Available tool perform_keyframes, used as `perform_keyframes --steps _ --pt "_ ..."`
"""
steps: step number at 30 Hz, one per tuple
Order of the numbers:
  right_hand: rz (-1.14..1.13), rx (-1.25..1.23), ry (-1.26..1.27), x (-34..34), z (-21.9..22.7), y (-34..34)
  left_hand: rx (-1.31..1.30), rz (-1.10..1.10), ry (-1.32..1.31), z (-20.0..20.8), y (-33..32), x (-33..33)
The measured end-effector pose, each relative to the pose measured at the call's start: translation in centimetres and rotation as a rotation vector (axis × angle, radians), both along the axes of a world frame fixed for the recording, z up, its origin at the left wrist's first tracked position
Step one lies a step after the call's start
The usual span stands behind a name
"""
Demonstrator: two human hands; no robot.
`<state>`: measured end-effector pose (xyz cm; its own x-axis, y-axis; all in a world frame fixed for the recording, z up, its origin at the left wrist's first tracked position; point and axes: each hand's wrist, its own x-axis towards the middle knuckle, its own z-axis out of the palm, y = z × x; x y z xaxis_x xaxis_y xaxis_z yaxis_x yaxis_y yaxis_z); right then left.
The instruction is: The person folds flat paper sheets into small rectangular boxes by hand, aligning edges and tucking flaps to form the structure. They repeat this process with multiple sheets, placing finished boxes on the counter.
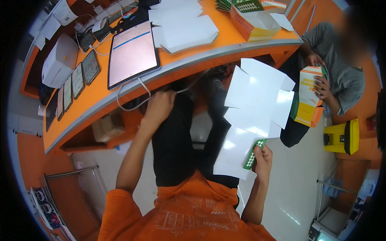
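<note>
My right hand (263, 160) is closed on an unfolded cardboard box blank (257, 96), pinching it at a green flap with a white checkered pattern. The blank's plain white inner face is up, with cut flaps along its edges, and it hangs over my right leg. My left hand (160, 106) lies on my left knee with nothing in it, its fingers loosely bent and partly hidden. Close by it, a white cable (138, 105) loops down from a tablet (134, 54) on the orange table.
Flat white box blanks (185, 32) are stacked on the orange table, with nested folded boxes (255, 24) to their right. Several phones (78, 80) and a white printer-like device (60, 60) stand left. At right, a co-worker's hands hold a printed box (309, 96) near a yellow bin (341, 136).
</note>
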<state>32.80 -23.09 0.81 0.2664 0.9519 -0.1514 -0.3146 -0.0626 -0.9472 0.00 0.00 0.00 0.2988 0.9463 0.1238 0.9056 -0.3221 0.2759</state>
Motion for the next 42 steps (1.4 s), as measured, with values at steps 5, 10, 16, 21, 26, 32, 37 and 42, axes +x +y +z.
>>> perform_keyframes --steps 5,10,16,21,26,32,37,42 --pt "-0.037 0.004 0.047 -1.4 -0.2 -0.6 -0.219 0.258 0.279 0.6 2.2 -3.8" --pt "-0.053 0.034 -0.053 0.0 -1.1 -0.6 -0.039 0.287 0.672 -3.5 -0.3 -6.3" --pt "-0.057 0.039 -0.074 0.5 -1.7 -0.9 -0.34 0.466 1.083 -9.6 -2.3 -15.0" --pt "-0.079 -0.001 -0.115 0.1 -0.4 -0.4 -0.388 0.385 0.892 -8.6 -4.3 -16.6" --pt "0.053 -0.134 -0.285 0.7 1.4 -0.1 -0.335 0.142 0.176 -6.0 -7.0 -9.9" --pt "0.317 -0.223 -0.17 0.9 3.5 1.2 -0.256 0.29 -0.413 5.5 -10.5 0.7" --pt "0.568 -0.389 -0.124 0.0 3.7 2.3 -0.42 0.488 -1.175 8.6 -12.8 5.9" --pt "0.732 -0.284 0.039 -1.4 1.6 2.8 -0.658 0.515 -1.445 6.0 -13.3 4.6"
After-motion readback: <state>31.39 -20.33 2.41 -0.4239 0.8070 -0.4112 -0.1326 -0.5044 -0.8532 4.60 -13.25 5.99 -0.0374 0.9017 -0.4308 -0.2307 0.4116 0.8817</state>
